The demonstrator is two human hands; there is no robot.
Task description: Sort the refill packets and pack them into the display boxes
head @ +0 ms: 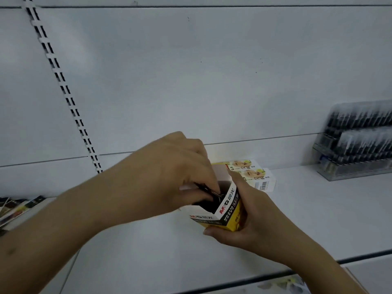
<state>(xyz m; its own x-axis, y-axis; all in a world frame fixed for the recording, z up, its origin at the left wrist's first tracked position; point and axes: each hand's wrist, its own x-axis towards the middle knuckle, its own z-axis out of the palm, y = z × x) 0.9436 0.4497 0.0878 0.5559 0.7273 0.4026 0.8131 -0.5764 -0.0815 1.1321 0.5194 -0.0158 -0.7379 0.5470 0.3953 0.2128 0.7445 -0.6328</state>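
Both forearms reach in over the white shelf [318, 209], which carries everything else. Right of the display box [227, 211], at the shelf's back, stands a clear rack of dark pens [358, 141]; just behind the box lie two pale cartons [252, 175]; far to its left, loose packets [14, 206]. The left hand [169, 172] pinches dark refill packets [206, 193], fingertips inside the box's open top. The right hand [252, 221] wraps the yellow-and-white box, held above the shelf, long axis upright, mouth tilted up-left.
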